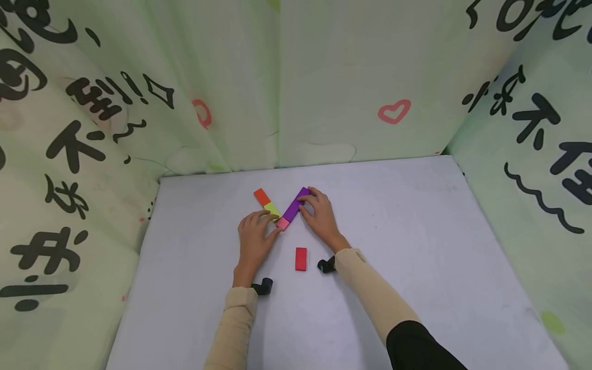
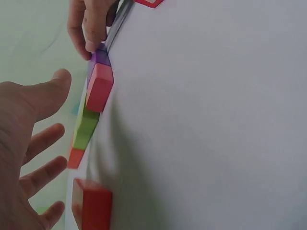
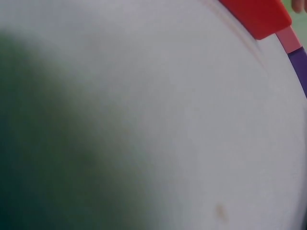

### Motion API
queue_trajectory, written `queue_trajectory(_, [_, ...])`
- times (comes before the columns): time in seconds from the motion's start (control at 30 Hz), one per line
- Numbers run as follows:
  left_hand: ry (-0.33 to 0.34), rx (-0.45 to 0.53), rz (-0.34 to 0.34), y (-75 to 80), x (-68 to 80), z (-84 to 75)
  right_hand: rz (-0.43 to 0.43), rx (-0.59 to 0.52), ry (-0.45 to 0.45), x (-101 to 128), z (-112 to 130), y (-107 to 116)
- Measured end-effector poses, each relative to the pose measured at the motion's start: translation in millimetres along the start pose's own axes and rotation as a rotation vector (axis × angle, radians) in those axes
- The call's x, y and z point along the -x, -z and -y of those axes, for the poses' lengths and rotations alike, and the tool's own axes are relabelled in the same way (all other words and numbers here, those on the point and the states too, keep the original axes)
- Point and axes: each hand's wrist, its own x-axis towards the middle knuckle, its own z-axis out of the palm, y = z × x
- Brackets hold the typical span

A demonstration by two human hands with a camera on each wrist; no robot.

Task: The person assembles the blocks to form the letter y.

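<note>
In the head view, a purple block (image 1: pixel 295 207) and a pink block (image 1: pixel 282 223) lie end to end in a slanting line. My right hand (image 1: pixel 322 218) pinches the purple block near its far end. My left hand (image 1: pixel 254 239) is beside the pink block, its thumb close to the near end. The left wrist view shows this hand (image 2: pixel 29 124) with fingers spread, nothing gripped. A yellow-green block (image 1: pixel 272 208) and an orange block (image 1: pixel 261 197) form a second slanting line, meeting the first near the pink block. The left fingers partly cover the yellow-green block.
A red block (image 1: pixel 301 259) lies on the white tabletop (image 1: pixel 416 246), between the forearms. In the left wrist view, another red block (image 2: pixel 93 206) stands low in the frame. A patterned pale-green curtain (image 1: pixel 324 77) surrounds the table at the back and sides.
</note>
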Motion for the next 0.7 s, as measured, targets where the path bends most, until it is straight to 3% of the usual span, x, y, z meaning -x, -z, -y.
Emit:
queue_trajectory(0.33, [0.165,0.058,-0.011,12.9,40.7,17.3,-0.007,0.025,-0.002,-0.5,-0.4,-2.0])
queue_trajectory(0.7, [0.175,0.039,0.022,18.5,60.7,29.1,-0.023,0.016,0.011,0.4,0.5,-1.3])
